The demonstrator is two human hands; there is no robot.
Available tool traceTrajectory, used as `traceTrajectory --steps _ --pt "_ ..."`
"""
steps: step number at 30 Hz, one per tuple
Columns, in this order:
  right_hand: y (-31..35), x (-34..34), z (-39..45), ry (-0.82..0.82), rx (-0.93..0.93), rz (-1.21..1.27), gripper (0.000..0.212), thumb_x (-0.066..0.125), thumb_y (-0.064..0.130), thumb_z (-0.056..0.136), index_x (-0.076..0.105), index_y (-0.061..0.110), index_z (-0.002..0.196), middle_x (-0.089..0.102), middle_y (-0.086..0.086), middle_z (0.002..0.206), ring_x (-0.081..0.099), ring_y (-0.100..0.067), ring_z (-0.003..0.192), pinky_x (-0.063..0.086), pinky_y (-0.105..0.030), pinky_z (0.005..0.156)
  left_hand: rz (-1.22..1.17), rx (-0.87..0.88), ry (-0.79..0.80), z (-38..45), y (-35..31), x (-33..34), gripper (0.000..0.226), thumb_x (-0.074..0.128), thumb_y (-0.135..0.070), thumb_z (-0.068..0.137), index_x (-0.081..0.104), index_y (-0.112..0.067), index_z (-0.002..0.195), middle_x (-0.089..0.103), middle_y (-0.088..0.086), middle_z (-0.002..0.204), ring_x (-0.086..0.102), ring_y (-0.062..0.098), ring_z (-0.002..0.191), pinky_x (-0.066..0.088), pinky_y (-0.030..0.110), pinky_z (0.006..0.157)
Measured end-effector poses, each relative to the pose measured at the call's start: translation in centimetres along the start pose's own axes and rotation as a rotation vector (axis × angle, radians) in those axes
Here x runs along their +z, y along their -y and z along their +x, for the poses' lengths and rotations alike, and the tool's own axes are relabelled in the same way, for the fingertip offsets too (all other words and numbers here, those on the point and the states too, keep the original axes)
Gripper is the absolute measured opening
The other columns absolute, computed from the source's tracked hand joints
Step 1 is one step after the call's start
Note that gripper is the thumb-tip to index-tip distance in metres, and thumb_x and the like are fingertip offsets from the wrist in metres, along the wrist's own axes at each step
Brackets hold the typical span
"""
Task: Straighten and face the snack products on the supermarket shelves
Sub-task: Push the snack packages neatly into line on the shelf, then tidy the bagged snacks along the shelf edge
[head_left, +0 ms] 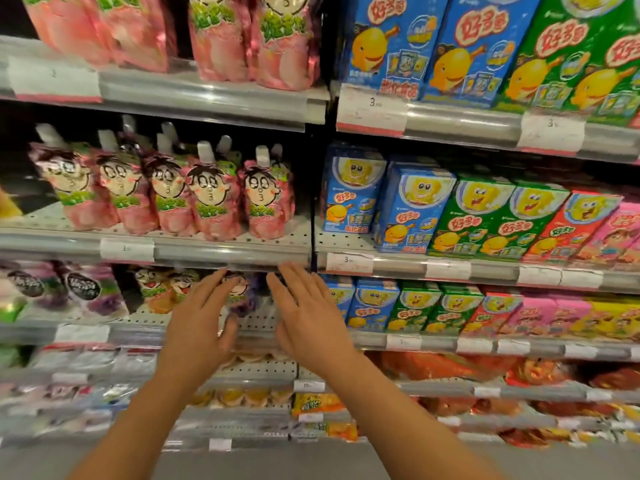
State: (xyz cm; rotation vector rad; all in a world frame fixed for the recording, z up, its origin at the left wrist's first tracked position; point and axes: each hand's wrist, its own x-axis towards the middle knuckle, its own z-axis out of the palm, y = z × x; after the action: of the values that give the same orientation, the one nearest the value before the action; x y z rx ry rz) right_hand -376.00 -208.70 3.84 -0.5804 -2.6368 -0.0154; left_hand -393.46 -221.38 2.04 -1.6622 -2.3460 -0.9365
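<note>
Both hands up at the shelves. The left hand [202, 317] has its fingers straight and slightly fanned, holding nothing; the right hand [304, 317] is the same, flat and spread, nothing pinched. Between the two palms, just past the fingertips, stands a purple pouch [239, 296], blurred, apart from the right hand; whether the left fingers touch it is hard to tell. Just above the fingertips runs the shelf rail [214, 252], and over it a row of pink pouches [207, 199]. Right of the right hand stand blue boxes [372, 304].
</note>
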Motion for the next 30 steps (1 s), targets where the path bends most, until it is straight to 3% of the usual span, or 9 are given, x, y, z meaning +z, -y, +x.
traceTrajectory --steps 4,7,11,14,18,20,24,27,30 --pt "2.7 2.7 2.5 0.065 -0.042 0.086 0.076 0.062 0.028 0.092 0.028 0.014 0.159 0.022 -0.013 0.167 0.016 -0.032 0.156 0.019 -0.051 0.126 0.01 -0.137 -0.015 -4.1 3.6 -1.7 0.055 0.055 -0.028 0.092 0.052 -0.019 0.146 0.046 0.003 0.155 0.046 0.026 0.138 0.044 0.047 0.108" --pt "4.1 4.5 3.2 0.134 -0.02 0.178 0.071 0.058 0.031 0.093 0.032 0.016 0.158 0.023 -0.011 0.167 0.021 -0.032 0.154 0.03 -0.053 0.121 -0.03 -0.312 -0.004 -7.7 6.9 -3.2 0.056 0.066 -0.014 0.092 0.052 -0.021 0.146 0.049 0.002 0.152 0.047 0.027 0.138 0.045 0.048 0.107" --pt "5.3 5.4 2.6 0.183 0.165 0.418 0.062 0.057 0.033 0.098 0.036 0.024 0.155 0.03 0.0 0.164 0.032 -0.02 0.148 0.03 -0.037 0.12 -0.154 -0.508 -0.029 -11.5 10.9 -4.9 0.052 0.063 -0.014 0.096 0.051 -0.022 0.146 0.053 0.0 0.148 0.05 0.022 0.135 0.044 0.044 0.107" --pt "7.3 6.6 0.7 0.234 0.287 0.486 0.061 0.055 0.041 0.099 0.036 0.027 0.155 0.038 0.002 0.16 0.038 -0.02 0.145 0.03 -0.036 0.118 -0.225 -0.602 -0.034 -14.0 14.3 -6.2 0.051 0.063 -0.016 0.097 0.051 -0.024 0.146 0.055 0.001 0.146 0.051 0.022 0.134 0.045 0.043 0.105" --pt "12.5 8.7 0.2 0.322 0.413 0.697 0.05 0.063 0.04 0.098 0.043 0.04 0.144 0.052 0.022 0.14 0.051 -0.007 0.128 0.043 -0.038 0.112 -0.349 -0.661 -0.015 -17.0 20.3 -8.6 0.049 0.06 -0.034 0.098 0.046 -0.041 0.144 0.057 -0.01 0.142 0.054 0.011 0.129 0.048 0.04 0.103" --pt "16.2 10.1 1.0 0.364 0.459 0.751 0.052 0.067 0.036 0.096 0.045 0.042 0.143 0.053 0.021 0.14 0.054 -0.007 0.127 0.045 -0.037 0.109 -0.363 -0.663 0.012 -18.4 24.0 -10.2 0.052 0.057 -0.043 0.093 0.048 -0.042 0.145 0.058 -0.014 0.141 0.055 0.007 0.127 0.048 0.035 0.101" --pt "25.1 13.6 2.7 0.453 0.505 0.78 0.053 0.066 0.047 0.093 0.043 0.048 0.14 0.052 0.023 0.137 0.051 -0.001 0.128 0.044 -0.032 0.109 -0.362 -0.594 0.103 -21.5 30.9 -14.2 0.053 0.06 -0.032 0.101 0.043 -0.042 0.149 0.05 -0.022 0.145 0.048 -0.003 0.128 0.037 0.012 0.097" --pt "31.2 15.4 5.0 0.546 0.49 0.764 0.06 0.067 0.04 0.096 0.041 0.036 0.151 0.049 0.024 0.14 0.05 -0.004 0.133 0.04 -0.027 0.11 -0.363 -0.629 0.126 -23.5 35.6 -17.5 0.053 0.059 -0.035 0.1 0.043 -0.039 0.15 0.05 -0.021 0.145 0.049 0.001 0.132 0.038 0.019 0.099" --pt "35.5 17.2 7.2 0.553 0.473 0.775 0.062 0.066 0.05 0.093 0.041 0.044 0.149 0.049 0.026 0.146 0.048 -0.001 0.134 0.041 -0.034 0.114 -0.365 -0.639 0.148 -24.6 40.1 -20.6 0.052 0.058 -0.036 0.1 0.043 -0.039 0.149 0.053 -0.018 0.145 0.05 0.004 0.131 0.04 0.025 0.097"
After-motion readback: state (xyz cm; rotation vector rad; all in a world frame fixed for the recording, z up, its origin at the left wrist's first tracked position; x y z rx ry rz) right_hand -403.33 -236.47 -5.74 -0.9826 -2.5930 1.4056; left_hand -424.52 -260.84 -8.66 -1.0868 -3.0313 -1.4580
